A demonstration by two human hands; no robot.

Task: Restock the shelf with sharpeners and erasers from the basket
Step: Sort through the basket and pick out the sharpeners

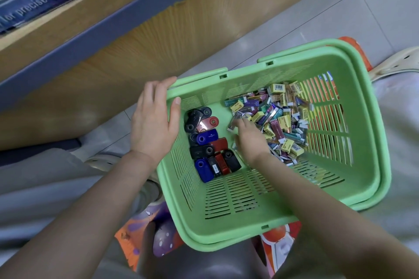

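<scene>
A green plastic basket (353,190) sits below me. On its left side lie several sharpeners (209,142) in black, blue and red. A heap of small wrapped erasers (283,120), yellow, purple and green, fills the right side. My left hand (154,120) rests on the basket's left rim, fingers along the outside and thumb over the edge. My right hand (249,138) reaches down into the eraser heap with its fingers curled among the erasers; the fingertips are buried, so I cannot see whether it holds any.
The wooden shelf unit (158,36) with a grey-blue edge runs diagonally across the upper left, with a printed eraser sign (40,0) above it. Grey floor tiles (374,7) lie at upper right. Colourful fabric (158,238) shows under the basket.
</scene>
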